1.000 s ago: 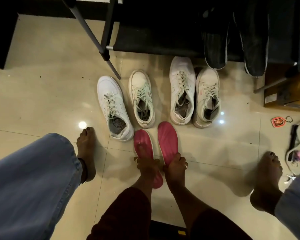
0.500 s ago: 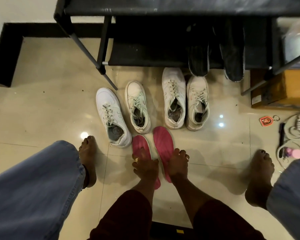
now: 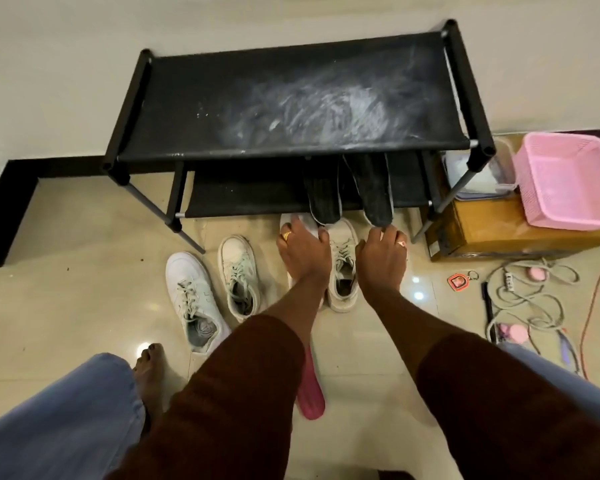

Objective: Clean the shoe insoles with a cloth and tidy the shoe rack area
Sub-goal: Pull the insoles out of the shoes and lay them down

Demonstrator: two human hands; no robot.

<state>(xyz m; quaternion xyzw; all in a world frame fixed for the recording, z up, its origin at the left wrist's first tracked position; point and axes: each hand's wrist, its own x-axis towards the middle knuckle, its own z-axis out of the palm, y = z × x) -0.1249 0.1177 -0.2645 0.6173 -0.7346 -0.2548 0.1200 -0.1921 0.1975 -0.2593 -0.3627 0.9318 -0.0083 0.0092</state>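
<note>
Two dark insoles [image 3: 321, 197] [image 3: 373, 188] lie on the lower shelf of the black shoe rack [image 3: 291, 152], their ends sticking out over the front edge. My left hand [image 3: 303, 251] reaches over a white shoe [image 3: 303, 221], fingers spread, just short of the left dark insole. At the end of the right dark insole are the fingertips of my right hand [image 3: 381, 254]; whether they pinch it is unclear. One pink insole [image 3: 310, 393] lies on the floor, partly under my left arm. The other pink insole is hidden.
Three more pale sneakers [image 3: 191, 299] [image 3: 239, 275] [image 3: 343, 271] stand on the tiled floor before the rack, whose top is streaked with white dust. Right of it are a cardboard box [image 3: 499, 233], a pink basket [image 3: 568, 178], a clear tub [image 3: 478, 178], cables [image 3: 527, 292] and a key fob [image 3: 458, 280].
Both hands have left the pink insoles on the floor and moved forward to the dark insoles on the lower shelf. The view has tilted up and shows the rack's top.
</note>
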